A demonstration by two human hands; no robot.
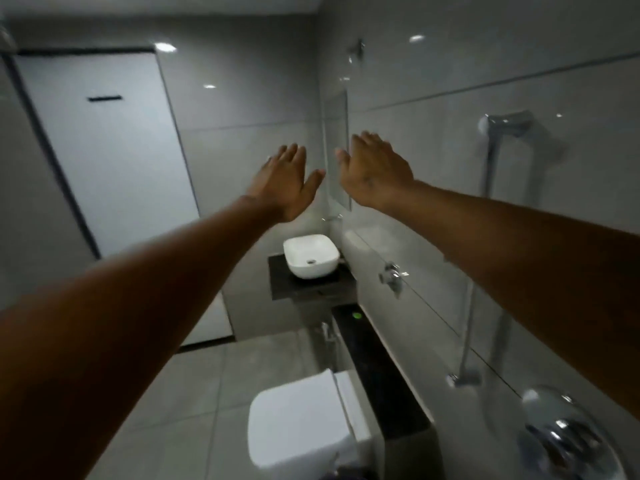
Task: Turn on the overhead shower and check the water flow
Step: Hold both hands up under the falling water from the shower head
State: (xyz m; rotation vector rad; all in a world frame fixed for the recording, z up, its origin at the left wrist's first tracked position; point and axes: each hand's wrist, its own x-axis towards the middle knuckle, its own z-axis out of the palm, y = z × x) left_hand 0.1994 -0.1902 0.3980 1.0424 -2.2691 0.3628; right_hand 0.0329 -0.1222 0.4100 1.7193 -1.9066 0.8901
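**In the bathroom, two empty hands held up**

In the middle of the view, both arms reach out in front of the person. The left hand (284, 183) and the right hand (375, 171) are up in the air, near each other but not touching. Each grip is open, with flat fingers, and holds nothing.

On the right wall there is a shiny shower bar (491, 161) with a bracket at its top. It is well apart from the hands. Low in the right corner sits a round shiny knob (568, 441). It is blurry, so its setting is hard to tell. A small tap (391, 277) sticks out of the same wall, lower down than the hands. I cannot see any water.

Below the hands, a white sink (310, 256) sits on a dark tabletop (343, 284). Nearer to the person is a white toilet (298, 424) on the grey floor (207, 382). A white door (104, 150) is on the left.
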